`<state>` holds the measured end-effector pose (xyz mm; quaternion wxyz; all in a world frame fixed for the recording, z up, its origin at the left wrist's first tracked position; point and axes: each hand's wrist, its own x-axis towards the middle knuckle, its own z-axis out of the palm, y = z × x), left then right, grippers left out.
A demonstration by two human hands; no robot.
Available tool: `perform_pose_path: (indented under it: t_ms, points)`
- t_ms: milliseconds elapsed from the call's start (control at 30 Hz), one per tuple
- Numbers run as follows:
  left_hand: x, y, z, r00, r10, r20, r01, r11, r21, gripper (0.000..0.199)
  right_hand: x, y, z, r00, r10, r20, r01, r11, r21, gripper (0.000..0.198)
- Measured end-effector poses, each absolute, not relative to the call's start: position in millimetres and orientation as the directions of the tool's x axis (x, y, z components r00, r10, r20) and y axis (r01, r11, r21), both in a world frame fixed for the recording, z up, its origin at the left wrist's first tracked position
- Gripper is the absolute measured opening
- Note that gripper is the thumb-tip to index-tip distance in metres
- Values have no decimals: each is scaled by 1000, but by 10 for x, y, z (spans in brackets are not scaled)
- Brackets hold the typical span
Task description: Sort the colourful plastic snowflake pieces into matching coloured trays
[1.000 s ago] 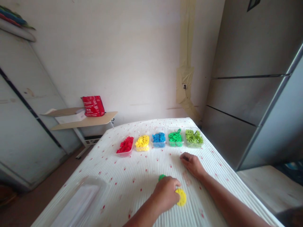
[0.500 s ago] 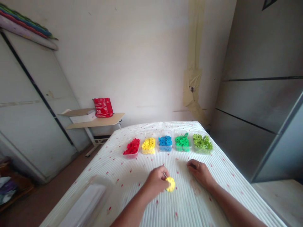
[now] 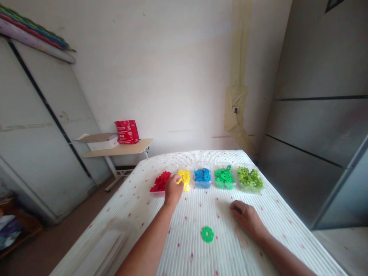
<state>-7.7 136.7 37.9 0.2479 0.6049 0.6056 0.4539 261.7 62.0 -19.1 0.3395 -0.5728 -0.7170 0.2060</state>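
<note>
At the front left of the yellow box, my left hand (image 3: 174,188) pinches a yellow flower-shaped disc (image 3: 179,180) between thumb and fingers. Its tub, a clear box of yellow discs (image 3: 185,177), is partly hidden by the hand. A green flower-shaped disc (image 3: 207,234) lies flat on the striped cloth, between my forearms. My right hand (image 3: 246,216) rests on the cloth with its fingers curled in, and no object shows in it. Just left of my left hand stands the box of red pieces (image 3: 161,181).
Clear boxes of blue discs (image 3: 202,175), green discs (image 3: 224,177) and lime pieces (image 3: 249,179) continue the row to the right. A clear plastic container (image 3: 100,249) sits at the front left. Behind stands a side table (image 3: 129,148) with a red bag (image 3: 127,132).
My left hand has moved forward and left to the yellow box with the yellow disc. The green disc now shows on the cloth where that hand was. My right hand stays put.
</note>
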Motion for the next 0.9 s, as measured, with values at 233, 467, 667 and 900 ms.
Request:
perform_pose_path:
  t_ms: [233, 467, 667, 900]
  points:
    - [-247, 726, -124, -78, 947, 311, 648, -189, 738, 17, 2572, 602, -204, -142, 958, 249, 777, 263, -572, 20]
    - [-416, 470, -236, 67, 923, 380, 654, -328, 682, 15, 2351, 447, -98, -253, 948, 191, 812, 316, -490, 21]
    - [-425, 520, -274, 14, 919, 394, 636, -313, 706, 15, 1907, 274, -11, -547, 825, 141, 732, 553, -397, 37]
    - [-437, 529, -316, 15, 915, 404, 616, -327, 717, 14, 1802, 237, 12, -566, 820, 79, 749, 552, -365, 16]
